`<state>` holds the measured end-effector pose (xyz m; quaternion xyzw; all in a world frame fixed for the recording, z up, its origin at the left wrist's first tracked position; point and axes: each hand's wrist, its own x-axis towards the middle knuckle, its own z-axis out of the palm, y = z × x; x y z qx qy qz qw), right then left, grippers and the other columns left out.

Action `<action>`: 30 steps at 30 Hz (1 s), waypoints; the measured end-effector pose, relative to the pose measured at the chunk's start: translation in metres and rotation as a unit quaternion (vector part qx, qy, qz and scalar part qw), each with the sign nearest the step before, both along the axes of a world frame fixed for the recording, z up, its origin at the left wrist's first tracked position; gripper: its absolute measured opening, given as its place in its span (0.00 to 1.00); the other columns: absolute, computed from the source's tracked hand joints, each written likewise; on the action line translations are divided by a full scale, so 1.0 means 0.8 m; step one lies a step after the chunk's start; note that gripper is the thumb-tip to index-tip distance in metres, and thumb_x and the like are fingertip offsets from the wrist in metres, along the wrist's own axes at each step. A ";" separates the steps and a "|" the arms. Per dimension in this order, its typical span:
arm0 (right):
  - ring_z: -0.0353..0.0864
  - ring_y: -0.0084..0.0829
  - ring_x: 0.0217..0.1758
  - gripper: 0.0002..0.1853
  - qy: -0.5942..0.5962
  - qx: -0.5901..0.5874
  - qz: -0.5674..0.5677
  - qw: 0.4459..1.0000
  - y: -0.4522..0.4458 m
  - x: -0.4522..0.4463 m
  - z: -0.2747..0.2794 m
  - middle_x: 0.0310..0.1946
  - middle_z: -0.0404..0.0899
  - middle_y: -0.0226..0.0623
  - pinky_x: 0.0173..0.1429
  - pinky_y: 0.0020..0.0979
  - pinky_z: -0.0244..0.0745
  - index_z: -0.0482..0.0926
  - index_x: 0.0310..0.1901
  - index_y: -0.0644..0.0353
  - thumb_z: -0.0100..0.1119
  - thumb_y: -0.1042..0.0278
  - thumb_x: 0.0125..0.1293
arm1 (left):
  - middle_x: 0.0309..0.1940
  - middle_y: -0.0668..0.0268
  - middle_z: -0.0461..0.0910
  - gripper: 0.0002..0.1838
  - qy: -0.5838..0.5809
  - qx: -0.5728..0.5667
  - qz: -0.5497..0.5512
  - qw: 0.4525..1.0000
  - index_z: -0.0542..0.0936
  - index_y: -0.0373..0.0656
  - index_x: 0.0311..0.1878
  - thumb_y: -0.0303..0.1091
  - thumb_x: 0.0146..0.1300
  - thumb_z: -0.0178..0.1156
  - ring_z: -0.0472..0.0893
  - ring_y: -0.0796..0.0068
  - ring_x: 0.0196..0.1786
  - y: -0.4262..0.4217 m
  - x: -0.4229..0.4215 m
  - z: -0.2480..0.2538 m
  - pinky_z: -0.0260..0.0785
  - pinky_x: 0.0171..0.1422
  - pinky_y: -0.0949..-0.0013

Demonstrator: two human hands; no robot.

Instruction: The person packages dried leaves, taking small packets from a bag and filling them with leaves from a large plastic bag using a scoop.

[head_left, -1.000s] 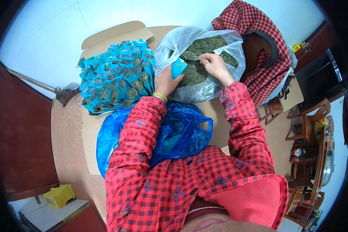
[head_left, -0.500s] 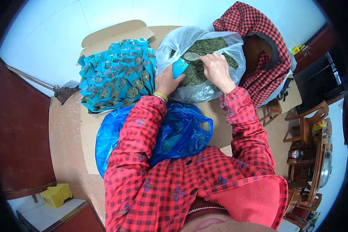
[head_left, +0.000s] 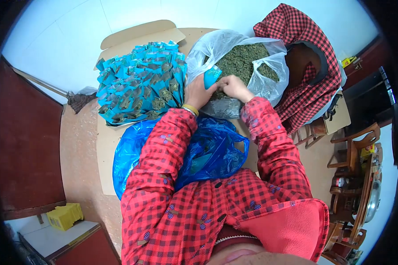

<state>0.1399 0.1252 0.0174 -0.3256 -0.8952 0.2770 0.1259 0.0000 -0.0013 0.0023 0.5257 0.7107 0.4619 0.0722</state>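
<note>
Fingers of the left hand [head_left: 198, 93] grasp a blue packet [head_left: 212, 76] at the dried leaves [head_left: 243, 62]; the right hand [head_left: 237, 88] curls alongside, its grip indiscernible.

Counter [head_left: 105, 159]: tan top | at left: many blue packets [head_left: 141, 84], with open carton flap [head_left: 141, 33] behind | beside: clear bag [head_left: 208, 46] with dried green leaves [head_left: 243, 57] | nearer: blue plastic bag [head_left: 212, 150]

Red/dk check jacket [head_left: 185, 221] w/ dk btns [head_left: 218, 185], dotted bows [head_left: 255, 205], red lining [head_left: 292, 225], yellow band [head_left: 190, 108] on L wrist [head_left: 193, 105]
</note>
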 end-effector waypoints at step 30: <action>0.79 0.35 0.37 0.07 0.003 0.504 -0.009 0.864 -0.045 0.043 0.115 0.28 0.81 0.31 0.49 0.36 0.68 0.81 0.31 0.54 0.57 0.74 0.50 | 0.50 0.48 0.80 0.35 0.023 -0.007 -0.026 0.999 0.72 0.43 0.63 0.53 0.55 0.66 0.79 0.47 0.52 -0.001 0.002 0.004 0.71 0.55 0.53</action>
